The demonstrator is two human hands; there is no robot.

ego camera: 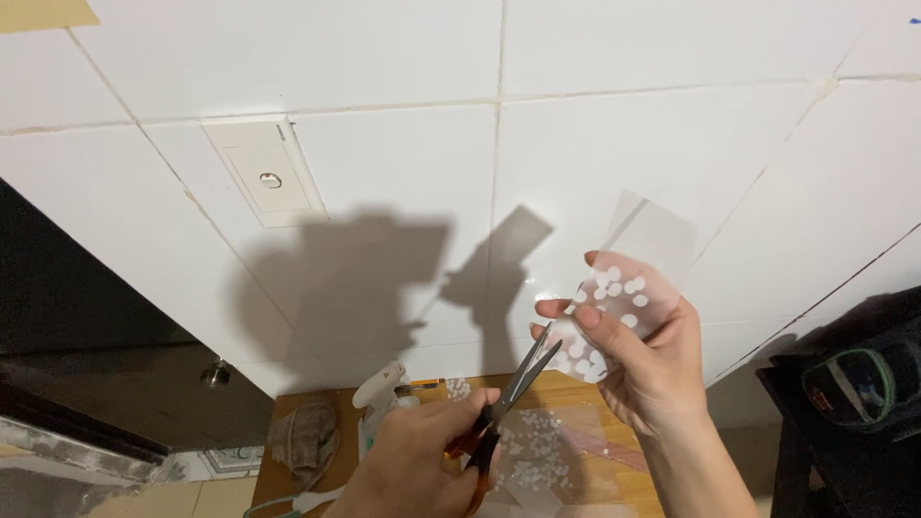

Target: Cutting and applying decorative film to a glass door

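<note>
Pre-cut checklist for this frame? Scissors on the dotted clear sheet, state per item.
1. Left hand grips the orange-handled scissors: ok.
2. Blades open, tips at the sheet's lower edge: ok.
3. Right hand holds the clear sheet with white dots upright, off the table: ok.
4. Right fingertips clear of the blades: not ok, they sit close to the tips.
5. Sheet actually between the blades: cannot tell, edge and blades overlap in the head view.
6. Wooden table below holds another dotted sheet, a white glue gun and a shell, none under the blades' tips: ok.
</note>
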